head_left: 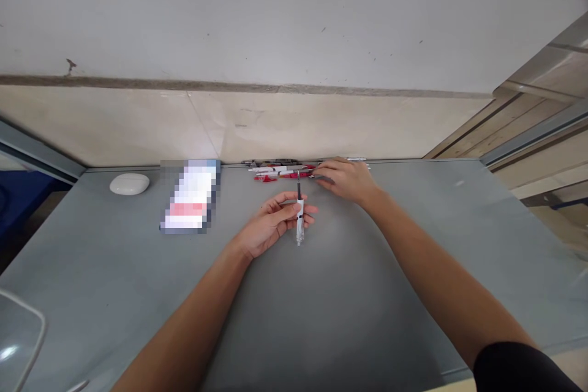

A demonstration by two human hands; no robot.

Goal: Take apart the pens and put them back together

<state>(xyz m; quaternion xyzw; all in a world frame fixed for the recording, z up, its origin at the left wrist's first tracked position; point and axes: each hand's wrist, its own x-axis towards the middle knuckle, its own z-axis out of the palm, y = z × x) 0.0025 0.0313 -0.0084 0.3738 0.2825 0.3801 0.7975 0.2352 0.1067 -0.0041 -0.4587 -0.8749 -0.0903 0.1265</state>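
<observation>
In the middle of the head view my left hand holds a white pen upright between thumb and fingers. Its dark grip and metal tip point toward the wall. Beyond it, along the table's back edge, lie several pens, among them a red pen, a white pen and a black pen. My right hand rests over the right part of this row with its fingers bent down at the pens. What its fingertips grip, if anything, is hidden.
A phone with a blurred, lit screen lies to the left on the grey table. Farther left sits a white rounded case. A tiled wall rises directly behind the row of pens. A white curved bar shows at lower left.
</observation>
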